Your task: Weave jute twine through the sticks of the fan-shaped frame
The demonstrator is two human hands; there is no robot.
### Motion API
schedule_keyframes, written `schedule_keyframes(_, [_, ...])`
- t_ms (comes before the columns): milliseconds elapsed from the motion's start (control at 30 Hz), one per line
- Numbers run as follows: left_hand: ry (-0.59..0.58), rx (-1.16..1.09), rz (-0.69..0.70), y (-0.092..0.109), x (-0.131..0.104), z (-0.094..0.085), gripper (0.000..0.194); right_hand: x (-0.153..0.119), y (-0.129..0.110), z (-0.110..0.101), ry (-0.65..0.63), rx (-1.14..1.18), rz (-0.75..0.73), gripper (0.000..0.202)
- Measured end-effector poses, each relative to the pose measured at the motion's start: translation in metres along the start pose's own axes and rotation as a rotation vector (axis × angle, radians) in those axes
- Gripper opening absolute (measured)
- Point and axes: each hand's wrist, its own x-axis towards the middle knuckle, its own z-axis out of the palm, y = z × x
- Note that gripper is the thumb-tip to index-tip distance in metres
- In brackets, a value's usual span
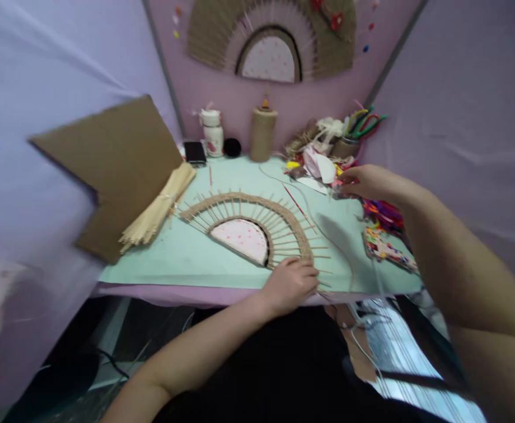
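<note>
A half-round fan frame (289, 218) of thin sticks and woven twine lies on the pale green table, with a pink-dotted white half-disc (241, 238) at its centre. My left hand (293, 283) is closed on the frame's lower right end, near the table's front edge. Over the back right of the table, my right hand (354, 180) reaches to a pile of craft scraps (317, 164); its fingertips are blurred, and what they touch is unclear. A red stick (299, 205) and a loose cord (309, 202) lie between the frame and the pile.
Brown cardboard (120, 158) and a bundle of sticks (158, 210) lie at the left. A white bottle (214, 136) and a twine spool (263, 136) stand at the back. Colourful materials (387, 248) lie at the right. A finished fan (213, 35) hangs behind.
</note>
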Motion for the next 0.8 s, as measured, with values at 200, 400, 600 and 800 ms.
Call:
schedule_keyframes(200, [0.109, -0.055, 0.021, -0.003, -0.001, 0.004, 0.019, -0.162, 0.0, 0.025, -0.276, -0.043, 0.054, 0.019])
schedule_keyframes(400, [0.139, -0.053, 0.05, -0.002, -0.001, 0.003, 0.019, -0.221, -0.013, 0.069, -0.253, 0.088, 0.347, 0.04])
schedule_keyframes(600, [0.12, -0.061, 0.043, -0.002, 0.0, 0.002, 0.019, -0.218, -0.004, 0.124, -0.304, 0.649, 0.656, 0.05])
schedule_keyframes(800, [0.111, -0.081, 0.025, -0.002, 0.001, 0.001, 0.017, -0.226, -0.011, 0.122, -0.331, 0.979, 0.571, 0.043])
